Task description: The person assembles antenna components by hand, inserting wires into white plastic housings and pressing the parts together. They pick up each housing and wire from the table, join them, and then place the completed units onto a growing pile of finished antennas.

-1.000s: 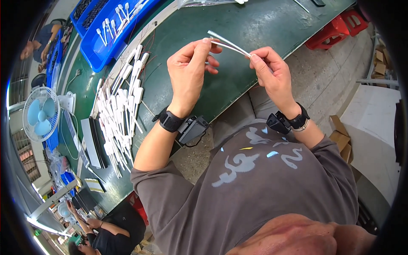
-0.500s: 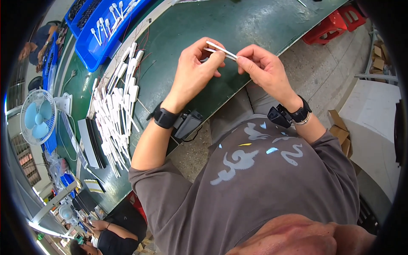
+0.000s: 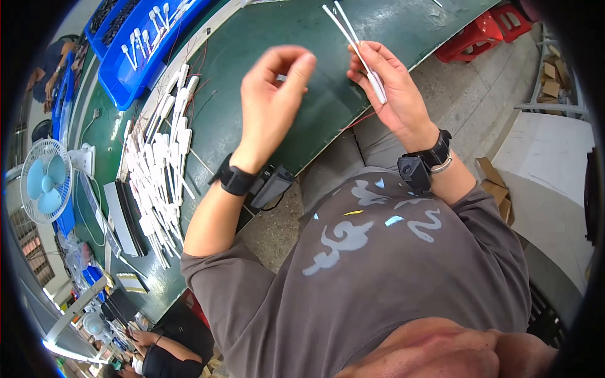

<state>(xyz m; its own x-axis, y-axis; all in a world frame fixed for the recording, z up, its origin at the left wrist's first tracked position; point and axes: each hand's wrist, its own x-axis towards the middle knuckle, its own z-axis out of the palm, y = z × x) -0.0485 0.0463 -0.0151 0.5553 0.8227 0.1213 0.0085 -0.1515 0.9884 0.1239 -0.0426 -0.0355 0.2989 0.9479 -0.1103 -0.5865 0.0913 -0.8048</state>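
Note:
My right hand (image 3: pixel 394 82) grips two thin white sticks (image 3: pixel 343 26) between thumb and fingers. They spread slightly apart at their far ends, and their thicker lower ends cross the palm. A thin red wire (image 3: pixel 362 118) trails below that hand. My left hand (image 3: pixel 276 91) is raised over the green table, apart from the sticks, its fingers loosely curled and slightly blurred, with nothing visible in them. Left of it lies a heap of similar white sticks (image 3: pixel 157 170), some with wider flat ends and thin wires.
A blue tray (image 3: pixel 123 94) with more white sticks stands at the far left of the green table (image 3: pixel 252 28). A fan (image 3: pixel 47 181) and dark flat strips (image 3: pixel 123 217) are at the left. Red stools (image 3: pixel 469 41) stand beyond the right edge. Co-workers sit at the left.
My left hand has let go of the sticks and moved left. My right hand has tipped them more upright, their far ends now pointing away from me.

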